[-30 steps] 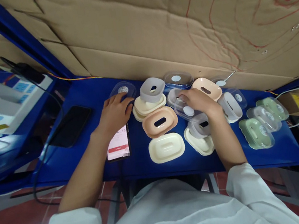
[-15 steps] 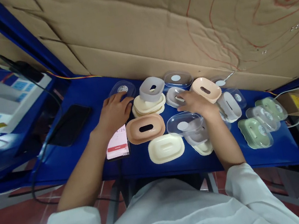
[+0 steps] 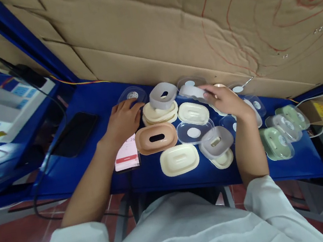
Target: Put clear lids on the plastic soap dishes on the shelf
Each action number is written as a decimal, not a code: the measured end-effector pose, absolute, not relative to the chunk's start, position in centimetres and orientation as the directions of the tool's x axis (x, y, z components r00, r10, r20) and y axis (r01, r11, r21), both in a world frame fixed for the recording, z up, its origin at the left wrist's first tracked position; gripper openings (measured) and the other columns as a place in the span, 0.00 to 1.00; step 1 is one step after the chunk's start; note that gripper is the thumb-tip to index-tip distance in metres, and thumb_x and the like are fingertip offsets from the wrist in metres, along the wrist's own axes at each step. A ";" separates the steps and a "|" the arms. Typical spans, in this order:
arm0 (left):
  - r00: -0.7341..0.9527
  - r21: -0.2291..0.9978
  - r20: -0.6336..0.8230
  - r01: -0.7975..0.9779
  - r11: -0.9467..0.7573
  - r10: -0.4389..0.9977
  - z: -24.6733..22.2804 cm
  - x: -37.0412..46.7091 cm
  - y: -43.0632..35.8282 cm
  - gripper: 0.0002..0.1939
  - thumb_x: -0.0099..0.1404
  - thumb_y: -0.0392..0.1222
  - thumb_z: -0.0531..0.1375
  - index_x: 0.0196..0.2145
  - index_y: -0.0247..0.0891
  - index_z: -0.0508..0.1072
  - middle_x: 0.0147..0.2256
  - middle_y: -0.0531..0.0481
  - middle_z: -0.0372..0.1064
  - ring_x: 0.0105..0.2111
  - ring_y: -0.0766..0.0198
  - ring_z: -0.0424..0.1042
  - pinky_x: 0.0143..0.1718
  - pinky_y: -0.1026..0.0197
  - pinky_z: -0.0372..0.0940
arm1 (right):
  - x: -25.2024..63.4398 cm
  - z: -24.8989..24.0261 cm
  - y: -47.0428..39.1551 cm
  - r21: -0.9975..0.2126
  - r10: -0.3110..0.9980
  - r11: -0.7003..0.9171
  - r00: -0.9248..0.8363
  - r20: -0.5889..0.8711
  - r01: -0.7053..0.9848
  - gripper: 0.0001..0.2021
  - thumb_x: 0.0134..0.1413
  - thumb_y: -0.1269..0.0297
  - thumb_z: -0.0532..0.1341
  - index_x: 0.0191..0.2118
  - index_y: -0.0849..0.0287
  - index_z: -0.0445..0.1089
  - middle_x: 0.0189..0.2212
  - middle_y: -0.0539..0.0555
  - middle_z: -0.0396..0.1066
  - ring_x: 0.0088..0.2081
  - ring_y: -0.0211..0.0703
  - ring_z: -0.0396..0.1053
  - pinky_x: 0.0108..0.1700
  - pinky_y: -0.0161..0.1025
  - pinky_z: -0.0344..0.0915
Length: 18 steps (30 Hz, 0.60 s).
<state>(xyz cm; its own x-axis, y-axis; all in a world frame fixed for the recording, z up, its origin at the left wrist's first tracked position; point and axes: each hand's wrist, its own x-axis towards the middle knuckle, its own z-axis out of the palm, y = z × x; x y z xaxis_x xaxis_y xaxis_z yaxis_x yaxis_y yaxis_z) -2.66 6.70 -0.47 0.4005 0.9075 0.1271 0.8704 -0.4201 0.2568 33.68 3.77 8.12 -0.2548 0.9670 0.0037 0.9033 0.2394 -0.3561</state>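
My right hand (image 3: 222, 100) grips a grey plastic piece (image 3: 191, 92), tilted above the back of the blue table. Fingers apart, my left hand (image 3: 125, 119) rests beside a stack of cream pieces (image 3: 160, 115) topped by a grey slotted piece (image 3: 163, 95), and holds nothing. In front of the stack lies an orange slotted piece (image 3: 156, 138). A cream dish (image 3: 179, 160) is nearer the front edge, and another cream piece (image 3: 193, 113) lies below the lifted one. Right of centre, a grey piece (image 3: 216, 142) overlaps a clear lid (image 3: 195, 132).
A lit phone (image 3: 127, 158) lies under my left wrist, and a black phone (image 3: 75, 135) further left. Green pieces with clear covers (image 3: 278, 144) sit at the right. Cardboard (image 3: 145, 28) stands behind the blue table (image 3: 156, 180).
My right hand has lifted the grey piece, moving up and right, and uncovered the cream piece beneath. The clear lid has shifted slightly left. My left hand has stayed put.
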 end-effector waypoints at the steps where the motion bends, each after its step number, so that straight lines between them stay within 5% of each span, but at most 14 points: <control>1: 0.399 0.258 0.132 0.870 -0.420 0.907 -0.4 -2.6 6.7 0.23 0.79 0.37 0.47 0.66 0.41 0.70 0.68 0.42 0.65 0.64 0.44 0.67 0.64 0.41 0.61 | 33.8 8.2 3.9 -0.339 0.975 0.224 -0.213 0.070 0.914 0.24 0.74 0.61 0.50 0.69 0.55 0.68 0.63 0.57 0.75 0.62 0.55 0.72 0.65 0.51 0.66; 5: 0.396 0.284 0.166 0.858 -0.428 0.903 -0.2 -2.3 6.7 0.27 0.76 0.35 0.47 0.69 0.40 0.66 0.66 0.40 0.68 0.64 0.44 0.69 0.63 0.42 0.63 | 33.8 7.4 4.7 -0.261 0.963 0.223 -0.172 0.205 0.939 0.25 0.72 0.68 0.48 0.69 0.60 0.66 0.68 0.60 0.68 0.69 0.52 0.64 0.71 0.50 0.59; 10: 0.414 0.311 0.201 0.832 -0.459 0.888 -0.3 -2.3 6.7 0.27 0.77 0.38 0.46 0.70 0.42 0.65 0.66 0.40 0.68 0.65 0.44 0.68 0.63 0.42 0.62 | 33.1 5.7 5.6 -0.177 0.983 0.141 -0.117 0.140 0.974 0.30 0.69 0.69 0.51 0.74 0.61 0.57 0.73 0.64 0.59 0.74 0.58 0.55 0.73 0.60 0.53; 18: 0.440 0.310 0.220 0.815 -0.489 0.871 -0.5 -2.3 6.6 0.27 0.77 0.38 0.46 0.69 0.45 0.65 0.66 0.43 0.68 0.65 0.45 0.68 0.65 0.43 0.62 | 36.5 8.8 3.8 -0.328 0.989 0.131 -0.100 0.108 0.936 0.23 0.73 0.61 0.49 0.66 0.54 0.70 0.61 0.59 0.75 0.63 0.55 0.71 0.66 0.54 0.66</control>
